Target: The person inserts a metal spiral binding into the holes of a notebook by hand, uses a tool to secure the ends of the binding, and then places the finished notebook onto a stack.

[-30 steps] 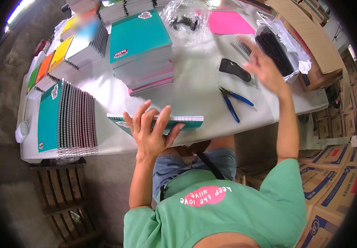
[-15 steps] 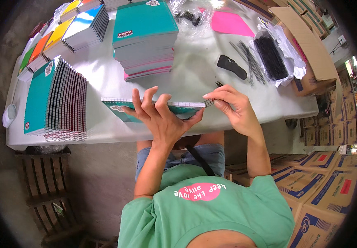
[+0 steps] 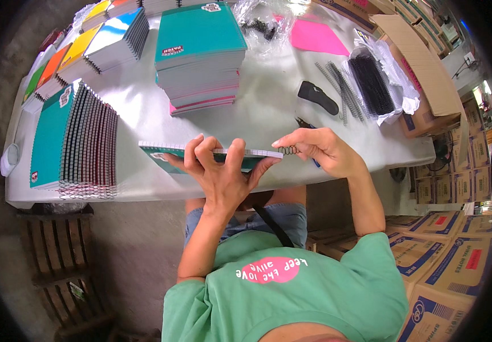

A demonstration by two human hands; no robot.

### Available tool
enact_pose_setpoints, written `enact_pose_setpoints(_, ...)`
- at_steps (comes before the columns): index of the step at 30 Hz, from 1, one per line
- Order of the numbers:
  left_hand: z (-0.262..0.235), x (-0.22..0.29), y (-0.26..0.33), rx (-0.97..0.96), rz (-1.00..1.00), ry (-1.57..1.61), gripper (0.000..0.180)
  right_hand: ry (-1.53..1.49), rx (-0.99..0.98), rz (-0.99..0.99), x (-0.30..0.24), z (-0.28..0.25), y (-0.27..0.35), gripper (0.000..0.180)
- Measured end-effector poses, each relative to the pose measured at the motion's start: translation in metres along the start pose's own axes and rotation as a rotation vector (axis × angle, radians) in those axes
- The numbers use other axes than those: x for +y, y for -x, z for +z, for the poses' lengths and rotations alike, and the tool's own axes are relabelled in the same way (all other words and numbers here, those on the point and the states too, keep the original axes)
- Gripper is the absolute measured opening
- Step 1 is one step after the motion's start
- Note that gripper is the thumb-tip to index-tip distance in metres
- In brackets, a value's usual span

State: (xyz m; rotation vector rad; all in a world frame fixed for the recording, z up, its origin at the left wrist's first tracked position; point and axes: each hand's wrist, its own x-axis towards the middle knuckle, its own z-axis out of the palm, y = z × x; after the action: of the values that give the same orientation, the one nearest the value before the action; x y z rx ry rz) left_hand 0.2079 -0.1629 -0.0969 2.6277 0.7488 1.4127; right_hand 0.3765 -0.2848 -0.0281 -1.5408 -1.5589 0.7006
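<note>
My left hand (image 3: 223,168) grips a teal-covered notebook (image 3: 169,162), fingers over its upper edge and thumb near its right end. The notebook is tilted up at the table's front edge. A dark spiral coil (image 3: 289,150) sticks out from the right end of its punched edge. My right hand (image 3: 328,153) is closed around the outer end of the coil, with the index fingertip stretched toward the notebook's corner. Partly hidden behind that hand lies a pair of blue-handled pliers (image 3: 302,122). A black oblong object (image 3: 318,98) rests farther back.
A tall stack of teal notebooks (image 3: 200,62) stands ahead, a stack of coil-bound ones (image 3: 75,142) at left. Loose coils (image 3: 341,88) and a wrapped bundle of black coils (image 3: 371,82) lie at right near an open carton (image 3: 422,80). Pink sheets (image 3: 319,36) lie far back.
My right index finger has moved left along the coil to the notebook's corner, and the wrist has shifted right. More of the pliers shows. The left hand still holds the notebook.
</note>
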Motion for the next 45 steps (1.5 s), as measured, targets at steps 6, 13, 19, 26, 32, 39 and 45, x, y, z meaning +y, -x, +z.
enact_pose_setpoints(6, 0.002, 0.001, 0.002, 0.07, -0.041, 0.129, 0.048, 0.25, 0.032, -0.041, -0.006, 0.007, -0.005, 0.049)
enact_pose_setpoints(13, -0.001, 0.003, -0.001, 0.06, -0.011, 0.101, 0.06, 0.053, 0.089, 0.067, 0.0, 0.006, 0.006, 0.051)
enact_pose_setpoints(19, -0.001, 0.001, -0.001, 0.04, -0.02, 0.099, 0.059, -0.163, 0.053, 0.067, 0.0, 0.007, 0.003, 0.04)
enact_pose_setpoints(26, 0.001, 0.001, -0.001, 0.074, -0.031, 0.14, 0.049, -0.352, -0.047, 0.132, -0.001, 0.001, 0.01, 0.026)
enact_pose_setpoints(32, -0.003, 0.003, -0.006, 0.069, -0.075, 0.222, 0.044, -0.074, 0.039, 0.016, -0.001, 0.014, 0.003, 0.032)
enact_pose_setpoints(39, -0.009, 0.003, -0.008, -0.036, -0.117, 0.208, 0.042, 0.167, -0.066, 0.121, -0.021, -0.001, 0.01, 0.028)
enact_pose_setpoints(45, -0.002, 0.005, -0.007, 0.055, -0.029, 0.045, 0.055, 0.617, 0.251, -0.105, -0.022, 0.026, 0.006, 0.023)
